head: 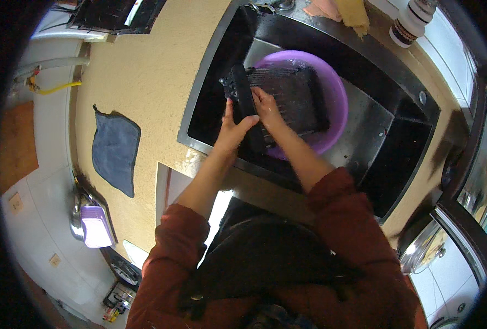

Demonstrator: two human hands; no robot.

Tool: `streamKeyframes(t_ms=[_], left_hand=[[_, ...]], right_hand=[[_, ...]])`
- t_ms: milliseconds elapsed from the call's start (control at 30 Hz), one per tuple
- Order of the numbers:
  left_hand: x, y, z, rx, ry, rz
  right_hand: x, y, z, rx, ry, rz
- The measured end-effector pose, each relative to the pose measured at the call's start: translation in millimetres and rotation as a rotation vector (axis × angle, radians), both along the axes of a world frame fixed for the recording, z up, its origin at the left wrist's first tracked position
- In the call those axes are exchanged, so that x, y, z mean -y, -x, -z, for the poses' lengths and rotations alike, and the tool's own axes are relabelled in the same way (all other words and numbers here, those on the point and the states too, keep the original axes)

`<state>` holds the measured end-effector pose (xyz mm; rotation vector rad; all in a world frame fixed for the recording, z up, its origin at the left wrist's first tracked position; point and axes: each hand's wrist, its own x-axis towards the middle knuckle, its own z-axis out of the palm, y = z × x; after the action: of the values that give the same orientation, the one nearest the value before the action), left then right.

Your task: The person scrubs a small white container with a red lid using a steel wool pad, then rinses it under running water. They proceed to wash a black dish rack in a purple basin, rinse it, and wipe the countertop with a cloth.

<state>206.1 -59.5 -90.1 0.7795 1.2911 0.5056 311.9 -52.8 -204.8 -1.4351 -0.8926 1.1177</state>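
A wet black rectangular ridged panel (293,96) is tilted over a purple plastic basin (342,107), partly inside it. My left hand (234,128) grips the panel's raised left bar, with the thumb on top and the fingers along its outer side. Whitish suds or residue cling to that side. On the inner side of the bar, my right hand (269,110) touches the panel with curled fingers. Whether it holds anything is hidden. The basin stands in a dark metal sink (354,131).
A grey cloth (116,152) lies on the beige counter (157,86), left of the sink. At the far left back is another black panel-like object (112,16). Yellow and pink cloths (352,16) hang over the sink's back rim, near a white bottle (410,24). A glass-doored cabinet (484,164) stands right.
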Motion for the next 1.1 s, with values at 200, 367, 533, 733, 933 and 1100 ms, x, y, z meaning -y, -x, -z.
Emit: streamKeyframes(t_ms=[200,367,533,733,933,1100], left_hand=[[-7.0,-11.5,-8.3,0.153,0.03,-0.236],[-9.9,-9.4,13.5,0.164,0.014,-0.192],[-7.7,-9.3,5.8,0.183,0.011,-0.207],[-8.4,-21.0,-7.8,0.092,0.043,-0.239],[-6.1,-6.8,10.8,-0.087,-0.079,-0.073],[-1.1,-9.8,-2.1,-0.396,-0.105,0.025]], right_hand=[[50.5,-100.0,28.1,0.522,0.186,-0.404],[37.3,-31.5,5.8,0.376,0.358,0.036],[43.9,-4.4,-12.7,0.469,-0.014,-0.212],[57.5,-49.7,23.6,0.65,0.422,-0.061],[41.7,-69.8,-9.6,0.637,0.303,-0.003],[74.4,-133.8,21.6,0.534,0.502,0.133]])
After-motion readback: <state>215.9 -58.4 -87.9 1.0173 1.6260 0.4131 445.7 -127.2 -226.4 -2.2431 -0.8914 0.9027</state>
